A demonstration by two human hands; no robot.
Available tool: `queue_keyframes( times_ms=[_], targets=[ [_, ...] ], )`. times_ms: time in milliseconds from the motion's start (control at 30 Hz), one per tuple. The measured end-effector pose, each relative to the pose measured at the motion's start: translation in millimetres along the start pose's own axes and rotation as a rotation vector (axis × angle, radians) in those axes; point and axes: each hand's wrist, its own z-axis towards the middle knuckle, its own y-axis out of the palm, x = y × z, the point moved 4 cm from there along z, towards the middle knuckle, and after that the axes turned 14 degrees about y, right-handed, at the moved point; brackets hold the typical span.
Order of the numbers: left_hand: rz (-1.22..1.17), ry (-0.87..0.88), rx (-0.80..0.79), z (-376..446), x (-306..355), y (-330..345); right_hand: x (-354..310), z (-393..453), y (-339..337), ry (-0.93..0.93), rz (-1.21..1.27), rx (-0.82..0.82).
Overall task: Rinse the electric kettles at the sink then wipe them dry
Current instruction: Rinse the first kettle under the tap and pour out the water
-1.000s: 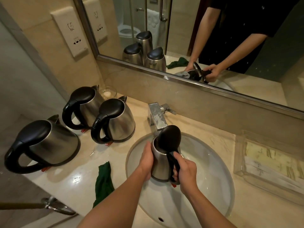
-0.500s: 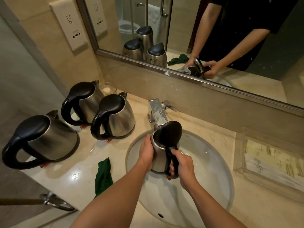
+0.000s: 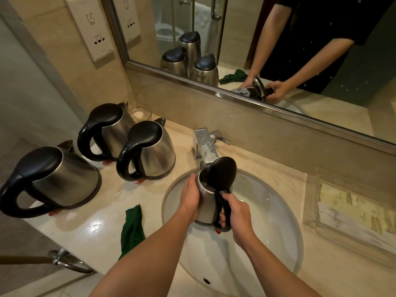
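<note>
A steel kettle with its black lid flipped up hangs over the white sink, its mouth just under the faucet. My right hand grips its black handle. My left hand lies flat against the kettle's left side. Three more steel kettles with shut black lids stand on the counter to the left: one nearest the sink, one behind it, one at the far left. A green cloth lies crumpled on the counter by the sink's left rim.
A clear tray of paper packets sits on the counter right of the sink. A small glass dish stands by the wall behind the kettles. The mirror runs along the back wall. A metal rail juts out below the counter's front edge.
The kettle has risen slightly and moved closer under the faucet, held the same way by both hands. The other kettles and the cloth have not moved.
</note>
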Motion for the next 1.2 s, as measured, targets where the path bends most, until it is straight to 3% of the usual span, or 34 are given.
queue_keyframes(
  times_ms=[1200],
  targets=[
    [-0.015,-0.024,0.005,0.4,-3.7,4.9,-1.1,-1.5,-2.9,-0.002,-0.030,0.013]
  ],
)
